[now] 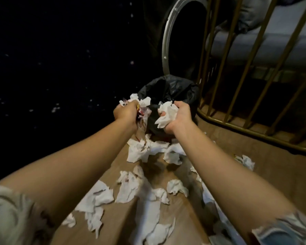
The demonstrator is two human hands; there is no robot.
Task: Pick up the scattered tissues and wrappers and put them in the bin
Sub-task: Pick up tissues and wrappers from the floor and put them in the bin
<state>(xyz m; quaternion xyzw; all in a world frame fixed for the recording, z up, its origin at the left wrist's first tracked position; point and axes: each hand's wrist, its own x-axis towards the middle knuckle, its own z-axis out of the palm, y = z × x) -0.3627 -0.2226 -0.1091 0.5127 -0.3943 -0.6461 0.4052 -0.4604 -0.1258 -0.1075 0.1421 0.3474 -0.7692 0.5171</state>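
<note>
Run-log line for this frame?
left hand: shut on white tissues and wrapper | right hand: shut on crumpled white tissue | black-lined bin: beneath hands | wooden floor: littered

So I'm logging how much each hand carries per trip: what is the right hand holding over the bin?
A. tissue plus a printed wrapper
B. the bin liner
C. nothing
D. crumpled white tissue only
D: the right hand clutches only crumpled white tissue; the printed wrapper is in the left hand.
</note>
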